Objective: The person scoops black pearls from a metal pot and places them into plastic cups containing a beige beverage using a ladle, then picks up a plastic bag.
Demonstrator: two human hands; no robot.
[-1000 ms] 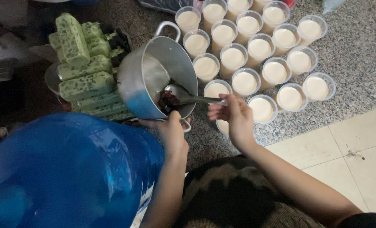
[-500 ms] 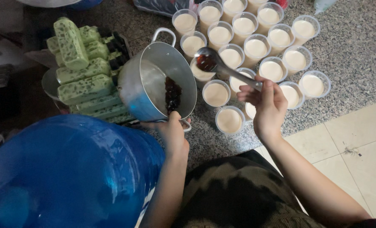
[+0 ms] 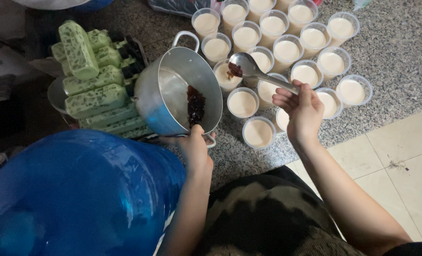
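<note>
My left hand (image 3: 195,150) grips the near handle of a tilted metal pot (image 3: 170,92) that has a dark reddish-brown filling (image 3: 196,105) stuck inside near its rim. In my right hand (image 3: 301,110) is a metal spoon (image 3: 249,66) carrying a bit of the dark filling, held over a clear plastic cup (image 3: 225,78) of cream-coloured liquid. Several more filled cups (image 3: 306,35) stand in rows on the speckled stone floor, with the nearest cups (image 3: 259,132) just below my right hand.
A large blue water jug (image 3: 73,189) lies at the lower left against my left arm. A stack of green speckled blocks (image 3: 90,80) sits on a tray left of the pot. Pale floor tiles (image 3: 400,156) lie at the right.
My right hand lifted the spoon out of the pot with dark filling and carried it right, over the cups. The left hand kept the pot tilted.
</note>
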